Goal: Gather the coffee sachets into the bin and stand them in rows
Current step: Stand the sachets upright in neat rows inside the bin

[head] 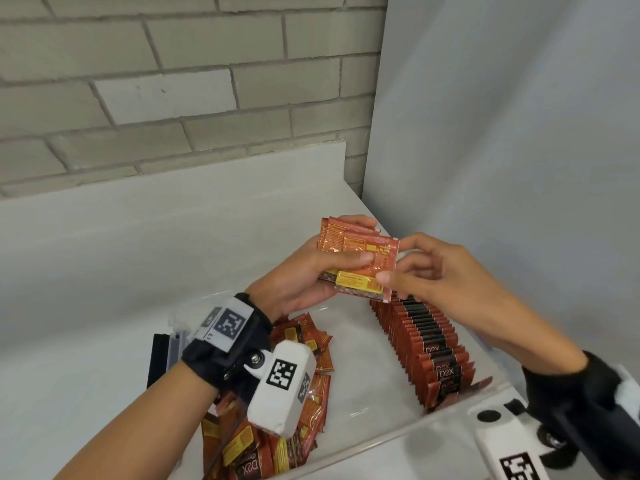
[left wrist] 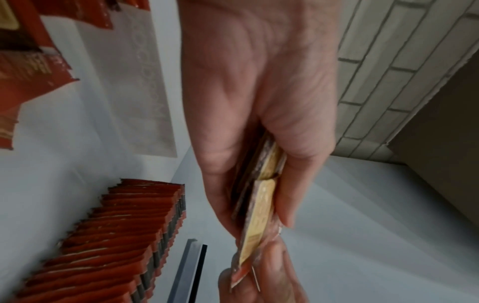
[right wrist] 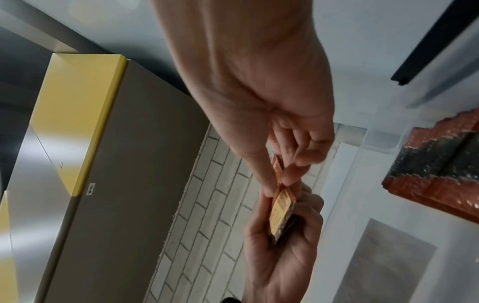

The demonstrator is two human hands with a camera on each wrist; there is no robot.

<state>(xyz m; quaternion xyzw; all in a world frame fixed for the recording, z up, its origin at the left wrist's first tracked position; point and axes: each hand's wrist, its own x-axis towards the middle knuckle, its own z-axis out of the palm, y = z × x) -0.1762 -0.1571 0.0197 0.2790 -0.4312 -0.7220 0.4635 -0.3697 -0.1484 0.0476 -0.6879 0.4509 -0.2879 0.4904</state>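
The clear bin [head: 460, 407] was the largest thing, directly below the grip. At its right side a long row of standing sachets [head: 427, 344] stood on edge, packed face to face, and ran from just under the right hand toward the person. At its left side, below the left wrist, a loose pile of sachets [head: 304, 441] lay flat and crossed.

The left hand [head: 304, 275] was closed around a small stack of sachets [head: 349, 252], thumb on the front and fingers behind. The right hand [head: 436, 268] pinched the right edge of the front sachet [head: 367, 268] between thumb and index finger; the wrist views are blurred, so possibly it pinched more than 1.

I judge these sachets to be very light, thin and flexible, with glossy foil that slides easily, 1 over another. A stack held loosely would probably fan out. The best place to hold seemed the flat sealed edge, which is stiffer than the filled middle. To stand 1 in the row, a hold on the top edge would let it drop straight between the neighbours.
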